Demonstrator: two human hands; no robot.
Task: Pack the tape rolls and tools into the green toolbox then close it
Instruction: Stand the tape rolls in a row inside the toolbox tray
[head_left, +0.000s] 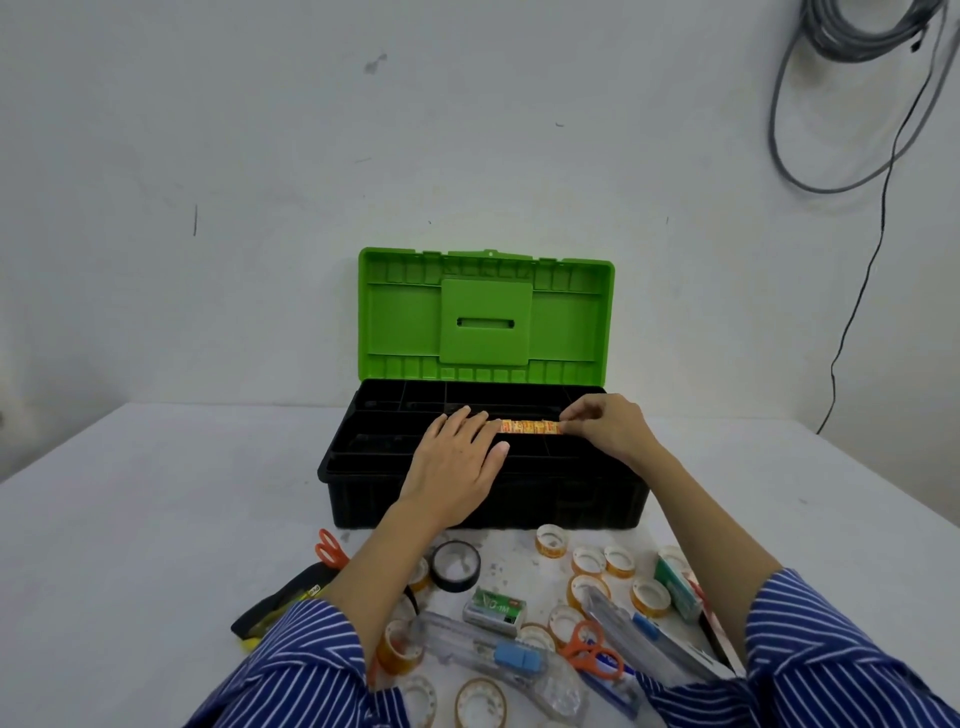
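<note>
The green toolbox (483, 415) stands open on the white table (156, 519), its green lid (485, 317) upright and its black divided tray (395, 410) exposed; the compartments are too dark to tell what lies in them. Over the tray, a row of small orange-labelled tape rolls (530, 427) sits between the two hands. The left hand (457, 460) lies with fingers straight against the row's left end, covering it. The right hand (602, 428) pinches the row's right end with its fingertips, and how far the row reaches under either hand is hidden.

In front of the box lie loose clear tape rolls (597, 564), a black tape roll (456, 565), a green staple box (493, 610), and orange-handled scissors (592, 649). A second pair of scissors (330, 548) is partly hidden by the left forearm. Packaged items in clear plastic (498, 652) are blurred, and the striped sleeves (311, 660) cover what lies nearest.
</note>
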